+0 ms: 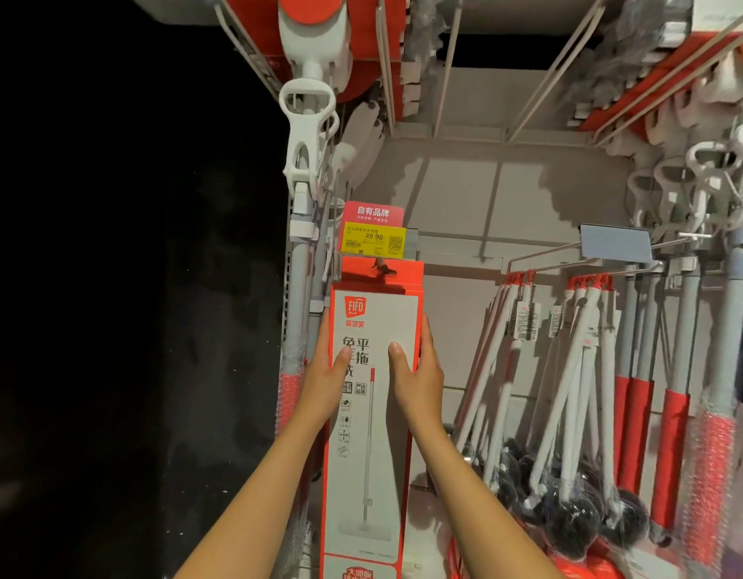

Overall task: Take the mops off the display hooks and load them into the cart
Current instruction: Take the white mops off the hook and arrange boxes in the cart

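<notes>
A tall red and white boxed flat mop (372,453) hangs by its red tab from a display hook (380,265) under a yellow price tag. My left hand (326,376) grips the box's left edge, thumb on its front. My right hand (418,376) clasps the right edge in the same way. More red boxes hang behind the front one. No cart is in view.
White and red sponge mops (305,160) hang at the left and top of the rack. Several white-handled brushes with black heads (570,411) hang at the right, beside red-gripped mop poles (670,445). Bare hooks (541,261) stick out above the brushes. Left of the rack is dark.
</notes>
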Motion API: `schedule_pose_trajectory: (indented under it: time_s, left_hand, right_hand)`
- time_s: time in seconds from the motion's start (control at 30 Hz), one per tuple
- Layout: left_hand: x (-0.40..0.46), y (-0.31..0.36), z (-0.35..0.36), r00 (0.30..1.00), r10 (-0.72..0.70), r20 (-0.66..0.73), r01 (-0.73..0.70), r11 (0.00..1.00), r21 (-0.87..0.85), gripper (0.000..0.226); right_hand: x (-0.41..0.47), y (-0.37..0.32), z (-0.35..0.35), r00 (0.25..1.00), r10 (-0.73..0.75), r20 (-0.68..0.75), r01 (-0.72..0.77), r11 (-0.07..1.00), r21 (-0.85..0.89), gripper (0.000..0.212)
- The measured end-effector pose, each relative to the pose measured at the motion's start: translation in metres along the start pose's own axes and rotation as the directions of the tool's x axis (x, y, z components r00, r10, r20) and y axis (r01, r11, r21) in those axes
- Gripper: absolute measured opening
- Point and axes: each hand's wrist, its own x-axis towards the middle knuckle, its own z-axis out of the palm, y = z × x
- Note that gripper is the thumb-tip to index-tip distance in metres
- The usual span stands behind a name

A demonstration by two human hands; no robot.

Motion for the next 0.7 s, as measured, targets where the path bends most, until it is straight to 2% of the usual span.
schedule_pose_trajectory:
  time_s: [0.1, 0.43, 0.57, 0.7]
  left_hand:
    - [0.002, 0.001, 0.002, 1.0, 0.019, -0.003, -0.019, 0.999, 0.026, 0.059]
    - [0.007, -0.001, 0.003, 1.0, 0.009, -0.02, -0.009, 1.0, 0.017, 0.062]
    - [-0.003, 0.002, 0.004, 0.998, 0.044, -0.049, -0.044, 0.999, -0.001, 0.058]
    - [-0.006, -0.002, 0.003, 0.994, 0.105, 0.02, -0.106, 0.99, 0.097, 0.062]
  right_hand:
    - [0.001, 0.001, -0.002, 1.0, -0.001, 0.004, 0.001, 1.0, -0.022, 0.066]
    - [0.002, 0.003, -0.003, 0.999, -0.003, 0.044, 0.006, 0.998, -0.069, 0.073]
    - [-0.005, -0.003, -0.009, 0.994, -0.107, 0.032, 0.111, 0.976, -0.189, 0.081]
    - [-0.005, -0.002, -0.01, 0.981, -0.175, 0.082, 0.192, 0.929, -0.316, 0.079]
